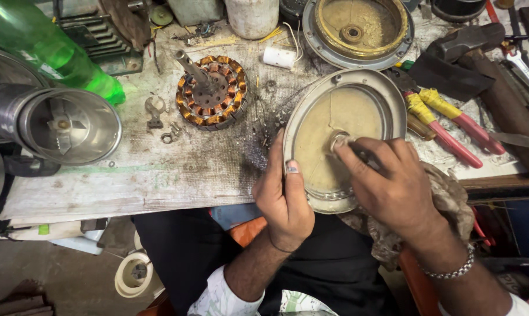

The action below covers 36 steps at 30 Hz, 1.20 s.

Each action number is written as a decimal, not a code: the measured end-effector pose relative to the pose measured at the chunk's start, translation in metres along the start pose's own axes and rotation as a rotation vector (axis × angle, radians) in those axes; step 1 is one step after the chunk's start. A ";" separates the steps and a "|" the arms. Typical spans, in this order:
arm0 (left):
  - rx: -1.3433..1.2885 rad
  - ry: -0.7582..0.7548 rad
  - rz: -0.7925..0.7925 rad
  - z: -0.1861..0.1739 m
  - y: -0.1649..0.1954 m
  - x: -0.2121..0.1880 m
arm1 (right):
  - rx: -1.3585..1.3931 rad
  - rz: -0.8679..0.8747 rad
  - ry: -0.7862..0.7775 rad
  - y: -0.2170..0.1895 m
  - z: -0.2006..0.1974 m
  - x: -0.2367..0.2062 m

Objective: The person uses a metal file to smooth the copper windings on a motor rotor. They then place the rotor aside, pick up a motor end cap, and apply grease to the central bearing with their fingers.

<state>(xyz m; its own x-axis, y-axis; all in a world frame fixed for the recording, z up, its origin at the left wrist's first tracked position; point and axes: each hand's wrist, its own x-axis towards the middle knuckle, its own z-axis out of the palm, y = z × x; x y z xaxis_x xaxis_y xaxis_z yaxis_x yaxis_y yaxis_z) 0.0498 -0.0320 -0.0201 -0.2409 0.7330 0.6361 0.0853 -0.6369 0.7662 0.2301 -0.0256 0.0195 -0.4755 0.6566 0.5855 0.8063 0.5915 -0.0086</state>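
L hand (283,196) gripped the left rim of the cover (320,126), fingers curled around its edge, thumb on the inner face. Cover was tilted, its lower edge hanging past the bench (130,175) edge, over the lap. R hand (393,184) pinched a thin tool at the hub (339,140), fingers narrow; rag (452,199) under it. Stator (213,92) sat well apart to the left, w/ open bench between. Pliers (446,123) lay just right of cover. Bench top was dirty, crowded w/ parts.

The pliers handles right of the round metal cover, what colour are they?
Pink-red pliers handles with yellow tape near the jaws, in the head view.
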 end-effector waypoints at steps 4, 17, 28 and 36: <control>-0.016 -0.004 -0.047 -0.001 0.002 0.000 | -0.062 0.052 0.015 0.000 0.006 -0.004; -0.033 -0.013 -0.039 0.000 0.003 0.004 | -0.070 0.052 -0.025 -0.003 0.006 -0.010; -0.181 -0.040 -0.315 -0.043 0.004 0.043 | 0.294 1.080 -0.371 0.060 0.046 -0.178; 0.010 -0.148 -0.350 -0.061 -0.009 0.062 | 0.278 1.139 -0.538 0.061 0.059 -0.239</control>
<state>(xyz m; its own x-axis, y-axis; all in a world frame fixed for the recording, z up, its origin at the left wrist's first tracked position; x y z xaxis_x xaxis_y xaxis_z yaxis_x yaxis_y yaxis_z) -0.0245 0.0047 0.0073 -0.1149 0.9328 0.3415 0.0323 -0.3401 0.9398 0.3720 -0.1190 -0.1686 0.2945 0.9193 -0.2612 0.7797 -0.3891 -0.4906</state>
